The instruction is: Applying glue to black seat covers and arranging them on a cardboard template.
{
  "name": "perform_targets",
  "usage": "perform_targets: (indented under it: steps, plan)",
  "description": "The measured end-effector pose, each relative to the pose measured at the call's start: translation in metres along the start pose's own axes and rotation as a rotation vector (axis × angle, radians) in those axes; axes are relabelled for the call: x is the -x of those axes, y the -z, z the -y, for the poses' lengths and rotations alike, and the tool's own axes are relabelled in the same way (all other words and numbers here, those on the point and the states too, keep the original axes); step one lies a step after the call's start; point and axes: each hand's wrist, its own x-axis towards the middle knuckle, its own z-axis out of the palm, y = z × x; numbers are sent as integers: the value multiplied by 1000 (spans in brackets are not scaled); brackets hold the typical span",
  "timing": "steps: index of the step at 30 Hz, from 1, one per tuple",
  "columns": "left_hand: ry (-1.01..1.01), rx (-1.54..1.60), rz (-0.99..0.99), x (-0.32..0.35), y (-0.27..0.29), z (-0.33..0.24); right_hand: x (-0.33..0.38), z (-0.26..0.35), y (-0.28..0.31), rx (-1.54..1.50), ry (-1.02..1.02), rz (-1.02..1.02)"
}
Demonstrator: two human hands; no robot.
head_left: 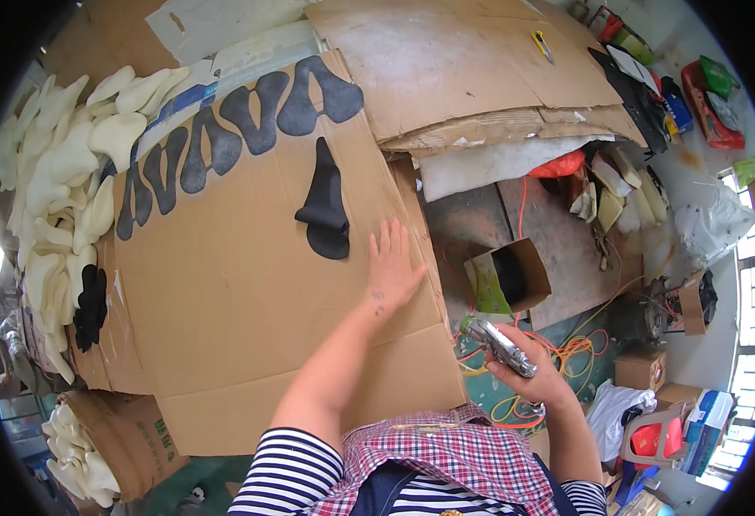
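A large brown cardboard sheet (248, 301) spreads beneath the left fingers, reaching out past their tips and well off to their left. Beyond those fingertips and to their right lie stacked cardboard sheets (455, 60). A heap of cream foam pieces (59, 198) sits well to the left of the left fingers. Ahead of the fingertips and leftward, a curved row of black shaped pieces (261, 129) lies along the sheet's far edge.

To the right of the left fingers, and beyond the right hand's, stands an open box (487, 288) with a green side.

The folded black piece (326, 185) lies on the sheet just left of the left fingertips, apart from them. Its long axis runs nearly straight away from the person; the narrow end points to the far side, the rounded end comes nearer, and a flap is folded across its lower half.

The left hand (392, 271) rests palm down on the sheet, fingers slightly spread and pointing away, thumb out to the right. The right hand (532, 365) is off the sheet's right edge, its fingers curled around a silvery metal tool (499, 344). The tool's long axis slants: its greenish end points left and away beyond the fingers, the other end right and toward the person.

Smallest is a yellow cutter (542, 46), far beyond both hands' fingers.
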Motion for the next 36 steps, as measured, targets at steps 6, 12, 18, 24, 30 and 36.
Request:
perform_targets:
  steps: [6,12,18,24,30,36]
  plan:
    - [-185,527,200,59,1,19,-22,-11,-32,127,52,87]
    - [346,664,-618,42,61,109,-68,-43,-126,657,159,256]
    - [187,282,-607,39,38,135,-198,-19,-151,476,188,330]
    - [219,138,-572,31,29,118,-340,44,-183,746,544,-21]
    - [249,148,-595,34,28,123,-350,26,-177,736,411,-38]
    - [242,215,-599,33,28,125,-335,-20,-128,-9,207,-344]
